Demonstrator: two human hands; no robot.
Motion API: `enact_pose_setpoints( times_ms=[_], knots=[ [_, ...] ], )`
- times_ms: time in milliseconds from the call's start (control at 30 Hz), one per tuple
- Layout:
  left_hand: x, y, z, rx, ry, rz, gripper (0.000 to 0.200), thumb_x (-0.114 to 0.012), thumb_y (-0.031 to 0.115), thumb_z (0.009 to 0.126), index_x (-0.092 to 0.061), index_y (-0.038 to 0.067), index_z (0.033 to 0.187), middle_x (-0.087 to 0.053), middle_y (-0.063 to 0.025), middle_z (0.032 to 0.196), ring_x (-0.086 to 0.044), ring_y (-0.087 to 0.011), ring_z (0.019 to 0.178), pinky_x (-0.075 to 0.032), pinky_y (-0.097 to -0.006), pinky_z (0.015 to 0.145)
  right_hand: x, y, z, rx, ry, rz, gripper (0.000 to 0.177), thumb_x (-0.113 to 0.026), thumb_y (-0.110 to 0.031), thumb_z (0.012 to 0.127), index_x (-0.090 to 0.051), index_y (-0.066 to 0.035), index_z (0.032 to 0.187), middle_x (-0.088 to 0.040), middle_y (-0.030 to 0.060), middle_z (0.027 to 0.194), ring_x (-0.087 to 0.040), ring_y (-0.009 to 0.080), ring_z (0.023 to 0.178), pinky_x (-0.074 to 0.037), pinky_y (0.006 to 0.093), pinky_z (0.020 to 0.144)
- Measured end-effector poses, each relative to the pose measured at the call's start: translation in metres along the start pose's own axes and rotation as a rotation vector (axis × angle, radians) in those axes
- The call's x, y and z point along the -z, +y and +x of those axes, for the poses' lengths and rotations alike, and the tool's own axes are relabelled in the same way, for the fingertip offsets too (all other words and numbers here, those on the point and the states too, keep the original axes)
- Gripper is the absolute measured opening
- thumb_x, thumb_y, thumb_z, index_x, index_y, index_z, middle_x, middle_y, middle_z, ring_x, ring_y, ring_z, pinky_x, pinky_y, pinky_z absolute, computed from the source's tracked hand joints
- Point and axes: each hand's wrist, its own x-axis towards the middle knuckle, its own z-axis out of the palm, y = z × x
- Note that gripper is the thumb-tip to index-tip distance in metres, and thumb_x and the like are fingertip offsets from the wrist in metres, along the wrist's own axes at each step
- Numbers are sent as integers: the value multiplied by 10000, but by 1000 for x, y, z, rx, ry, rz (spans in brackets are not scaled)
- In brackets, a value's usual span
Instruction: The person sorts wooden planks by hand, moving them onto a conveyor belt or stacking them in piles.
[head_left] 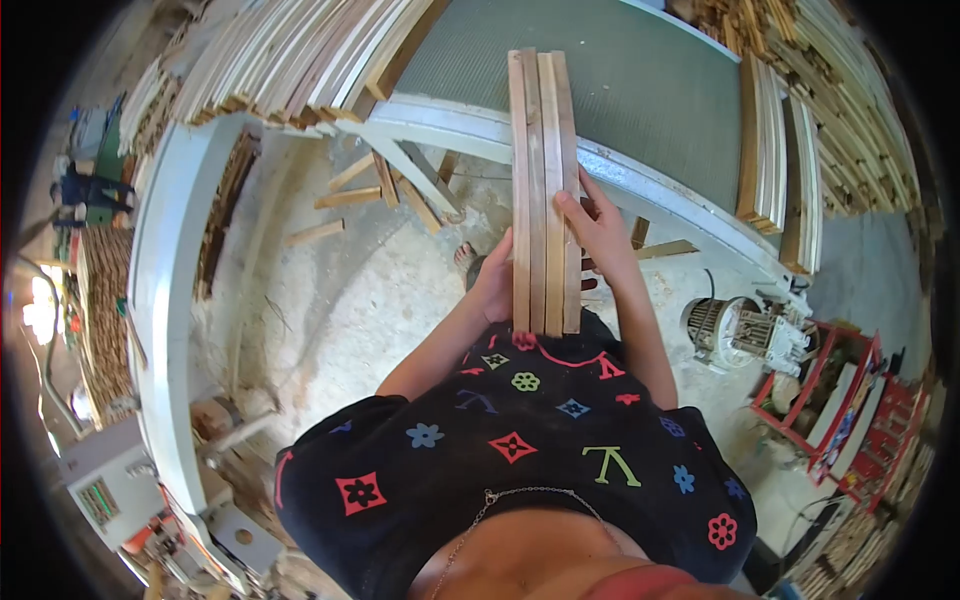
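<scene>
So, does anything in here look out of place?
Yes, loose wood pieces lie scattered at different angles on the floor near the white table leg, unlike the boards lined up above.

White glare burns at far left; soft light brightens the floor (pixel 340 290) below the near edge of the conveyor (pixel 650 110). Fisheye distortion bends the blackened margins.

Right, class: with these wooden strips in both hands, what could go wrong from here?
The wooden strips show no band, so one might slip if the left hand or right hand slackens. A falling strip could hit the foot, which looks bare. Loose wood pieces on the floor might trip someone.
</scene>
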Motion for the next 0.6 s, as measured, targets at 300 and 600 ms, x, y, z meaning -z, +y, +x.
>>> enact_pose_setpoints(
  times_ms=[300,600],
  knots=[
    [-99,72,0,-315,-178,219,679,-299,543,1033,-308,52,1502,-443,-158,1470,-477,-319,1327,-411,-488,1086,24,-118,-94,534,-55,-275,695,-622,-403,913,-437,-1,1449,-419,232,1480,-528,299,1251,-460,395,987],
    [-110,79,18,-176,-354,207,703,-410,463,1010,-291,-45,1480,-428,-227,1453,-445,-356,1344,-433,-507,1085,-8,-163,-136,1160,-456,136,495,-569,-418,943,-564,-46,1268,-609,221,1213,-629,319,1054,-451,452,962]
  ],
)
